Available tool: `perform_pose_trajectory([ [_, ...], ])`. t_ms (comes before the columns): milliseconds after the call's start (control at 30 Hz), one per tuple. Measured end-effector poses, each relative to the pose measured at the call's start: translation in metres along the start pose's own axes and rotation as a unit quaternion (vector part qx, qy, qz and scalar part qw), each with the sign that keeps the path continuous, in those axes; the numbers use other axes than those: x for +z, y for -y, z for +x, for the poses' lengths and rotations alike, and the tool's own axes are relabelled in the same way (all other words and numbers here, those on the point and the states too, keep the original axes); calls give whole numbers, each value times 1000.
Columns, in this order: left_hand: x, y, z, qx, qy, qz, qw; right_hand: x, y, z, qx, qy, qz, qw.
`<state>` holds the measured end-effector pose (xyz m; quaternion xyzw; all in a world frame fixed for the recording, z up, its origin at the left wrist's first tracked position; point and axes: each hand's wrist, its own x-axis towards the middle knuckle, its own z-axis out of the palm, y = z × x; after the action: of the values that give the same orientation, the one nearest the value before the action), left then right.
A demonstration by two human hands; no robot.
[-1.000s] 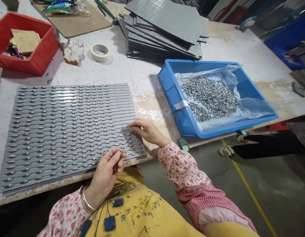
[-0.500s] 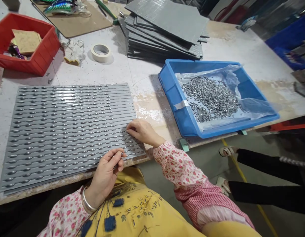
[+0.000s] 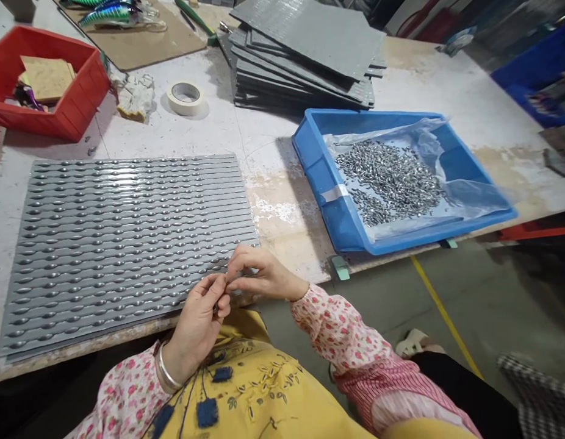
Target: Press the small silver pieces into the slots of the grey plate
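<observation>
Entry, near edge of the grey grooved tray [image 3: 127, 244]. We find both hands together just over the tray's near right corner. The left hand [image 3: 197, 317] has its fingers curled, thumb and forefinger pinched closed. The right hand [image 3: 259, 274] is pinched too, its fingertips touching the left's. What sits in the pinch is too small for us to tell.

We judge the step in hand to be a hand-to-hand transfer of a small piece at the tray. The tray lies flat on the table [image 3: 273, 201], with small silver pieces in many of its grooves. Setting one into so narrow a groove would call for a fine fingertip hold and careful alignment.

Right of the tray we see a blue bin [image 3: 319, 177] of loose silver pieces [image 3: 387, 180], nothing between. Beyond the tray lie a tape roll [image 3: 185, 96] and a red bin [image 3: 76, 103]. Further right is a stack of grey trays [image 3: 305, 55].
</observation>
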<state>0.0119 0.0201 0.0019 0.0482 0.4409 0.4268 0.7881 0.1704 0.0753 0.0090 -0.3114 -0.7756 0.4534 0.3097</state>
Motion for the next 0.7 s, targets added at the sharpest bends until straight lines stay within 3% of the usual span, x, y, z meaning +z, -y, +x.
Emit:
perform_pose_trajectory([
  [133,2,-2,-2,-11,16,8,1000,4,-4,-4,60,-95,54,992],
  [200,3,-4,-5,-25,28,14,999,-6,-13,-5,110,-162,71,978],
  [267,5,-7,-7,-37,33,21,999,-19,-23,-5,146,-210,22,967],
  [433,4,-7,-7,-38,29,32,998,-39,-42,-5,124,-149,-151,969],
  [700,1,-5,-1,-17,18,40,999,-33,-45,-2,150,-165,-184,957],
])
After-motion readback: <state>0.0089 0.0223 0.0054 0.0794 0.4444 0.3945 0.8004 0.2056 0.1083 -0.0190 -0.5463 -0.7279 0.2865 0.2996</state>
